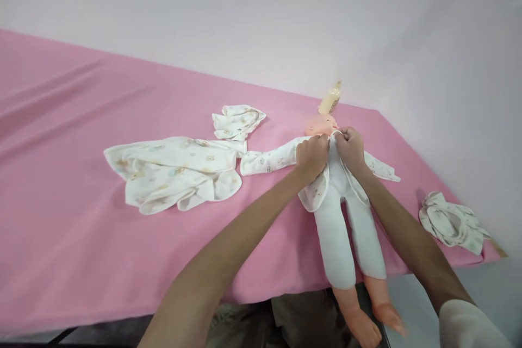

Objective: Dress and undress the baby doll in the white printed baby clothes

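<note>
A baby doll point(335, 228) lies on its back on a pink-covered table point(253, 255), its bare feet hanging past the front edge. It wears a white patterned baby shirt point(277, 156), open down the front over its white cloth body. My left hand point(313, 156) is closed on the shirt's front edge at the chest. Near the neck, my right hand point(349, 147) pinches the opposite front edge. The two hands are close together just below the doll's chin. Both sleeves lie spread out to the sides.
Left of the doll lies a patterned baby garment point(179, 171), with a smaller folded cloth point(238, 121) behind it. A crumpled patterned cloth point(452, 223) sits at the right edge. Beyond the doll's head is a pale yellow bottle point(330, 99), close to the wall point(204, 16).
</note>
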A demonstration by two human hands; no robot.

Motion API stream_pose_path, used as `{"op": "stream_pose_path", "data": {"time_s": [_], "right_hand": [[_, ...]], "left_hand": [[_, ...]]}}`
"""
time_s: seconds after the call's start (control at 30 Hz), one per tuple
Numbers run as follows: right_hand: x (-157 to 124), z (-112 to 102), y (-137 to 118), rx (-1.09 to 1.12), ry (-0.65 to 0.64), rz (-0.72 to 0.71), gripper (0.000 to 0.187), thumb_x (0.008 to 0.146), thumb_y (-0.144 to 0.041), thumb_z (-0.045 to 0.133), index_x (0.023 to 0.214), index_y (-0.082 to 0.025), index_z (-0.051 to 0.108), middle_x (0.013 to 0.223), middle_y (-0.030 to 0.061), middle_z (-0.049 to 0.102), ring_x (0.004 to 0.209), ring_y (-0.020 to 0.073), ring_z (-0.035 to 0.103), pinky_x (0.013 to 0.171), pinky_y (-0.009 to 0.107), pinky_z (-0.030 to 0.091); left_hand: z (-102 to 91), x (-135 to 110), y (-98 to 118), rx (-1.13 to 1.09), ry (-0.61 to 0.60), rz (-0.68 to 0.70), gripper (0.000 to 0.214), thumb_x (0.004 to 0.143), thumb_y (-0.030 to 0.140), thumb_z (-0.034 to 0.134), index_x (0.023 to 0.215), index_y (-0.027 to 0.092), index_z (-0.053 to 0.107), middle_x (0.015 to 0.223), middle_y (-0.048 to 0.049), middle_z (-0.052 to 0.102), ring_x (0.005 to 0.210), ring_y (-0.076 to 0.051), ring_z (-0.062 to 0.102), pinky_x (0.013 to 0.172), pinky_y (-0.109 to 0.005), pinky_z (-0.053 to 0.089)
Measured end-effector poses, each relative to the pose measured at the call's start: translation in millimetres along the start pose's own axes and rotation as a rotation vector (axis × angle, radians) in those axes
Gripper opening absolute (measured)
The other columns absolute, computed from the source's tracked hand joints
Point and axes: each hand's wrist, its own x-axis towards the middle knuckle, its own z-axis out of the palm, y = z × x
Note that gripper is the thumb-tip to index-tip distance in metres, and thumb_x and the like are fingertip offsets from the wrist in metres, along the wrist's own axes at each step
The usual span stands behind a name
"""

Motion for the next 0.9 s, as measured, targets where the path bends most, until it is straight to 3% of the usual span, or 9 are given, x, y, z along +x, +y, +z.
{"op": "stream_pose_path", "data": {"time_s": [0.4, 0.7, 0.9], "right_hand": [[-8.9, 6.2, 1.4, -0.048, 0.015, 0.007, 0.021, 0.082, -0.030, 0.045, 0.086, -0.018, 0.062, 0.084, 0.0057, 0.068, 0.078, 0.0199, 0.060, 0.074, 0.032, 0.042], [-10.4, 15.8, 5.1, -0.182, -0.026, -0.020, 0.023, 0.090, -0.027, 0.039, 0.092, -0.021, 0.061, 0.097, 0.0057, 0.069, 0.092, 0.0217, 0.061, 0.080, 0.031, 0.041], [-9.1, 16.9, 3.6, -0.169, -0.071, -0.052, 0.022, 0.091, -0.022, 0.040, 0.091, -0.021, 0.062, 0.097, 0.0063, 0.070, 0.090, 0.0225, 0.062, 0.077, 0.031, 0.040]], "left_hand": [[0.2, -1.4, -4.9, 0.041, -0.033, -0.052, 0.030, 0.100, 0.033, 0.036, 0.101, 0.022, 0.063, 0.101, -0.0047, 0.071, 0.089, -0.021, 0.065, 0.070, -0.028, 0.042], [-0.2, -0.3, -8.2, 0.042, 0.019, -0.043, 0.031, 0.100, 0.032, 0.037, 0.102, 0.022, 0.066, 0.103, -0.0036, 0.072, 0.092, -0.021, 0.065, 0.072, -0.028, 0.041], [-1.4, 2.8, -9.2, 0.084, 0.023, -0.037, 0.031, 0.099, 0.030, 0.036, 0.106, 0.022, 0.065, 0.102, -0.0035, 0.072, 0.091, -0.020, 0.065, 0.074, -0.027, 0.041]]}}
